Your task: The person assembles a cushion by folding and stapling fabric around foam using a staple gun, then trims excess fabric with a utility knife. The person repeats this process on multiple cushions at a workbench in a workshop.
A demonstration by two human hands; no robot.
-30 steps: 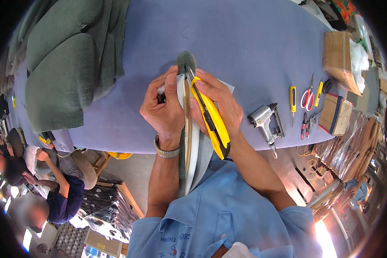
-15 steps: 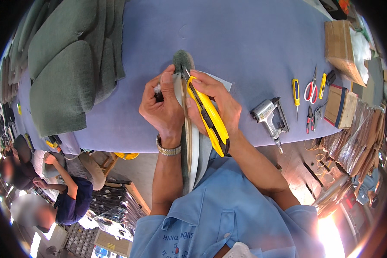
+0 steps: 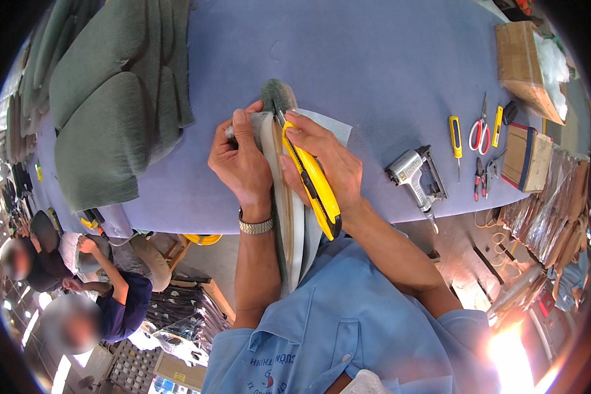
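In the head view, the left hand [image 3: 244, 163] is curled nearly closed, pinching the edge of a long green piece [image 3: 277, 90]. The right hand [image 3: 328, 156] is wrapped round a yellow cutter [image 3: 322, 192], with its blade at the piece, near the round end. The piece is between the hands, over the blue table [image 3: 400, 72]. Green cloth already covers the round end, but a white flap [image 3: 326, 123] sticks out loose, so the work looks partly done. I can't tell how much is cut.
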